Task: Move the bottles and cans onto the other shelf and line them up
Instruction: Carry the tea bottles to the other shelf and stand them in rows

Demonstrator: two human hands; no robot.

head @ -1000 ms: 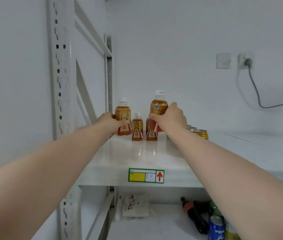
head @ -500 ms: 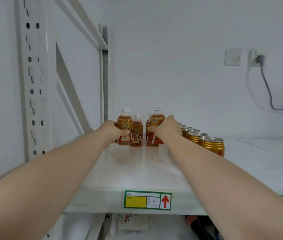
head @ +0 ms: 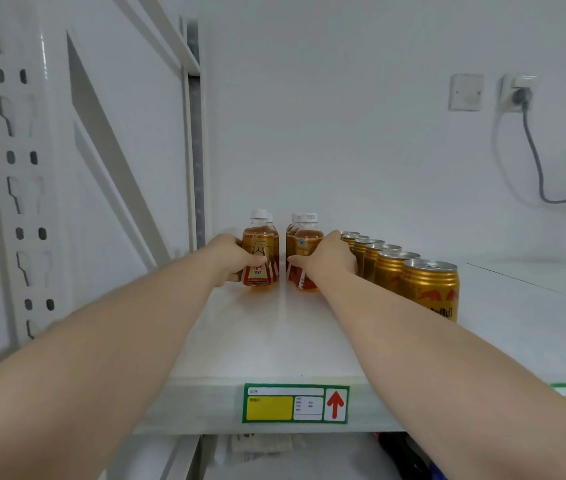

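On the white upper shelf (head: 274, 341), small amber tea bottles with white caps stand in two short rows. My left hand (head: 231, 258) grips the front bottle of the left row (head: 260, 251), which stands upright with another right behind it. The fingers of my right hand (head: 330, 259) wrap the front bottle of the right row (head: 305, 240), whose bottom tilts toward me; more bottles stand behind it. A line of several gold cans (head: 430, 289) runs from front to back just right of my right hand.
The white rack upright (head: 15, 168) and a diagonal brace stand at the left. A wall socket with a grey cable (head: 534, 161) is at the right. A green price label (head: 295, 403) marks the shelf's front edge. Dark bottles lie on the lower shelf (head: 402, 455).
The view has risen and come closer to the shelf. The bottles have been drawn into two tight rows, and both hands stay on the front bottles.
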